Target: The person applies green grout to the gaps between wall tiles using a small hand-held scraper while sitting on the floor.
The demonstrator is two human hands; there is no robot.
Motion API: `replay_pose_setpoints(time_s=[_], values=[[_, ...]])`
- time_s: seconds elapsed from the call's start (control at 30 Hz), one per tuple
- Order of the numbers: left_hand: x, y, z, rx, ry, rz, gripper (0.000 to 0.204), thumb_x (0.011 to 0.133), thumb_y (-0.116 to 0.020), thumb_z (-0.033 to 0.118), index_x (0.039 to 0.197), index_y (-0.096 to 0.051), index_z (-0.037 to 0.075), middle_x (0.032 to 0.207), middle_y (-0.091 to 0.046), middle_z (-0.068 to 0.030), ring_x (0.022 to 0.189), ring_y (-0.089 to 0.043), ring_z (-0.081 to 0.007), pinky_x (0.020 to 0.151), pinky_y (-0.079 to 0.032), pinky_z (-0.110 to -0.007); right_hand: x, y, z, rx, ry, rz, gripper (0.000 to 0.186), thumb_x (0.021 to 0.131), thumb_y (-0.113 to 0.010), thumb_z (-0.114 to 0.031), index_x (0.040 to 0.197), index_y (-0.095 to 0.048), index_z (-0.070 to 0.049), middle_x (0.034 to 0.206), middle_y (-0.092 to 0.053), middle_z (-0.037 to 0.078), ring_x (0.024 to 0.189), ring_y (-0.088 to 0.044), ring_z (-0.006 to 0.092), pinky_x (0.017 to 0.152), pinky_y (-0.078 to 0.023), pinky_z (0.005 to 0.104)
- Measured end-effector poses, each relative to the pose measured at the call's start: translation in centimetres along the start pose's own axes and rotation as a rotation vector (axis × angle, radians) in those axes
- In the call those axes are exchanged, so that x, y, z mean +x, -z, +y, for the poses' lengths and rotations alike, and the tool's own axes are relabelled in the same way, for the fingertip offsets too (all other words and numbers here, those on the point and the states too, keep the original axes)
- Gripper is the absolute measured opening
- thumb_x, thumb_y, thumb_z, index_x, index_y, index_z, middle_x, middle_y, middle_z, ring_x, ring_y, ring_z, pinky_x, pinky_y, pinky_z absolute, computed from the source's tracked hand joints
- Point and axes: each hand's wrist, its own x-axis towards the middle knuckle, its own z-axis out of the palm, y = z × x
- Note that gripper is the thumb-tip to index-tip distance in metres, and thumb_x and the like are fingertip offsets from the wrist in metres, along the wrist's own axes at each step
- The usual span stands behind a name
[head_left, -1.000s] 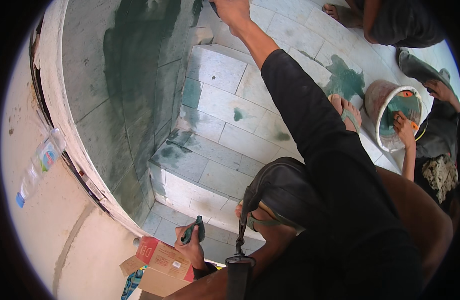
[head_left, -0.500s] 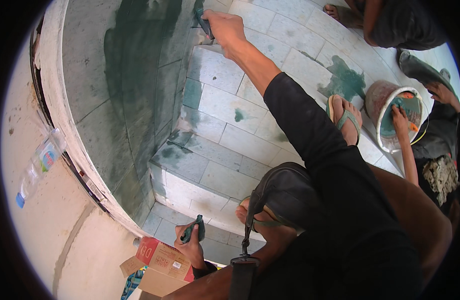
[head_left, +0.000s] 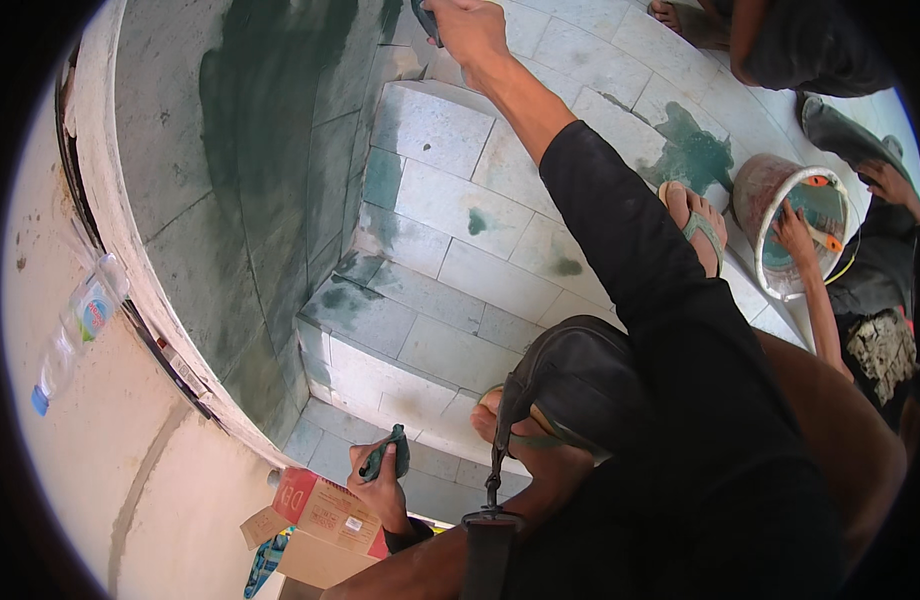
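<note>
My right hand (head_left: pixel 470 38) is reached out to the top of the picture. Its fingers close round a dark hand tool (head_left: pixel 426 20), cut off by the upper edge, so I cannot tell its exact kind. Beyond it stands the grey tiled wall (head_left: pixel 180 200), smeared with a broad dark green wet patch (head_left: pixel 270 100). Low in the middle, my left hand (head_left: pixel 380 488) grips a crumpled dark green rag-like piece (head_left: pixel 388 455) above the lower tiles. Pale tiled steps (head_left: pixel 450 210) with green blotches lie between both hands.
At the right, a person's hand (head_left: pixel 795 235) dips into a bucket (head_left: pixel 758 225) of green liquid with orange-handled tools. Another person's foot (head_left: pixel 666 16) rests at the top right. A cardboard box (head_left: pixel 330 515) sits by my left hand; a plastic bottle (head_left: pixel 80 325) lies on the ledge.
My right hand with the dark tool has moved up and slightly right, so the tool is now partly out of view. My left hand has stayed nearly still.
</note>
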Motion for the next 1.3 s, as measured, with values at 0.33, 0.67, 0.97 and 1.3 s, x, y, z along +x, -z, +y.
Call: replay_pose_setpoints(time_s=[0.33,0.67,0.97,1.3], values=[[-0.4,0.3,-0.9,-0.027,-0.005,0.015,0.007,0.091,-0.075,-0.001,0.095,-0.075,-0.006,0.090,-0.061,-0.0032,0.080,-0.060,-0.0121,0.071,-0.050,-0.026,2.7,-1.8,1.2,-0.251,0.255,-0.069,0.025,0.090,-0.070,-0.022,0.093,-0.079,0.002,0.069,-0.064,0.011,0.067,-0.060,0.0150,0.067,-0.051,0.0354],[0.1,0.1,0.2,0.003,-0.011,-0.014,0.007,0.090,-0.075,-0.001,0.094,-0.075,-0.007,0.089,-0.061,-0.0041,0.080,-0.061,-0.0129,0.071,-0.051,-0.028,-3.2,-0.9,1.2,-0.262,0.208,-0.128,0.041,0.088,-0.070,-0.023,0.120,-0.077,0.001,0.085,-0.078,0.015,0.078,-0.072,0.0210,0.079,-0.057,0.0344],[-0.3,0.2,-0.1,-0.077,0.072,0.026,0.016,0.083,-0.079,-0.006,0.099,-0.081,-0.004,0.086,-0.064,-0.0073,0.082,-0.060,-0.0155,0.076,-0.048,-0.027,2.8,-1.0,-7.9,-0.361,1.124,-0.073,0.038,0.079,-0.075,-0.010,0.116,-0.076,-0.002,0.104,-0.063,0.020,0.096,-0.064,0.0360,0.084,-0.054,0.0416],[-0.1,0.1,-0.5,-0.098,0.052,0.020,0.016,0.083,-0.079,-0.008,0.099,-0.081,-0.004,0.087,-0.066,-0.0081,0.083,-0.061,-0.0159,0.077,-0.050,-0.028,3.8,0.0,-0.9,-0.465,0.989,-0.064,0.040,0.076,-0.079,-0.009,0.115,-0.075,-0.001,0.110,-0.063,0.019,0.097,-0.064,0.0339,0.088,-0.054,0.0418]])
